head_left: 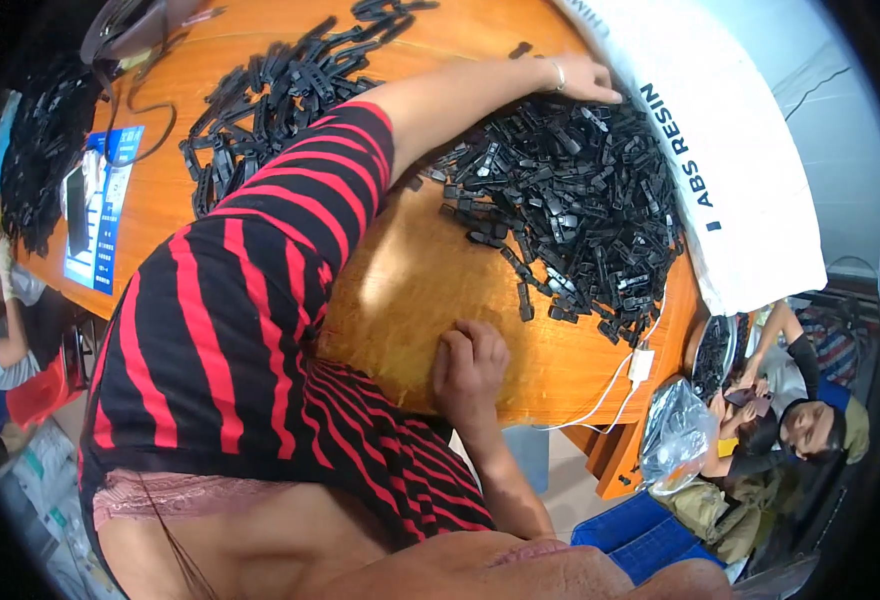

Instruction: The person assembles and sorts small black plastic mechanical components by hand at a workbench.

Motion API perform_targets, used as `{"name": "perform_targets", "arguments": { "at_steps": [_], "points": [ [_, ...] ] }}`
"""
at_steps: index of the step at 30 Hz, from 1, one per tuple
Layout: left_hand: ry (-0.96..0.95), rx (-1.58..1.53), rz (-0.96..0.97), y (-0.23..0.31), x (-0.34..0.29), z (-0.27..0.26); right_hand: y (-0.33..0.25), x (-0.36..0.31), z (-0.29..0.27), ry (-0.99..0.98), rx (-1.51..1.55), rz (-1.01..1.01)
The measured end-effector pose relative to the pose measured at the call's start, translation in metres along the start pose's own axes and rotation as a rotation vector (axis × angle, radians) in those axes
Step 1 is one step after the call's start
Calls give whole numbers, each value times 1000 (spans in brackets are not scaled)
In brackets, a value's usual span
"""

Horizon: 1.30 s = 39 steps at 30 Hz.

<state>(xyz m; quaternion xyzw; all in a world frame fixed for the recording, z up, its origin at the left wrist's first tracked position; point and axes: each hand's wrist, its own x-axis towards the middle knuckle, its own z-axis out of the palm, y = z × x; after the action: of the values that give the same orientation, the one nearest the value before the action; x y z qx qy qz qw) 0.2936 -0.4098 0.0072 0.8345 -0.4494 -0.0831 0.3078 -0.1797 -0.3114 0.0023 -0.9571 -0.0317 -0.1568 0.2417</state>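
Observation:
My left hand (pixel 588 78), a bracelet at its wrist, reaches across to the far edge of a heap of small black plastic clips (pixel 570 200). Its fingers are stretched out beside a large white sack (pixel 705 150), and nothing shows in them. Closer to me, my right hand (pixel 472 368) rests curled at the near edge of the orange wooden table (pixel 390 300). Those fingers are closed, and whatever they may hold is hidden. The clip heap lies beyond my right hand, apart from it.
Longer black plastic parts (pixel 280 110) lie in another pile at left. Further left are a blue printed sheet (pixel 115 210), a phone (pixel 78 210) and more black parts (pixel 45 150). A white cable with a connector (pixel 640 366) hangs over the edge near a clear plastic bag (pixel 675 435). Other people sit on both sides.

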Motion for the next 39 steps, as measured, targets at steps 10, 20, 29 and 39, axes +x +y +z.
{"name": "perform_targets", "arguments": {
  "at_steps": [10, 20, 29, 39],
  "points": [
    [-48, -130, 207, 41, -94, -11, 5, -8, 4, 45, -32, -43],
    [-17, 132, 301, 105, -195, -16, 8, -11, 8, 94, 5, -83],
    [74, 214, 453, 119, -274, -6, 5, -12, 7, 51, 0, -90],
    [20, -5, 456, 127, -347, -36, 0, -15, 5, 68, -37, -115]
  ]
}}
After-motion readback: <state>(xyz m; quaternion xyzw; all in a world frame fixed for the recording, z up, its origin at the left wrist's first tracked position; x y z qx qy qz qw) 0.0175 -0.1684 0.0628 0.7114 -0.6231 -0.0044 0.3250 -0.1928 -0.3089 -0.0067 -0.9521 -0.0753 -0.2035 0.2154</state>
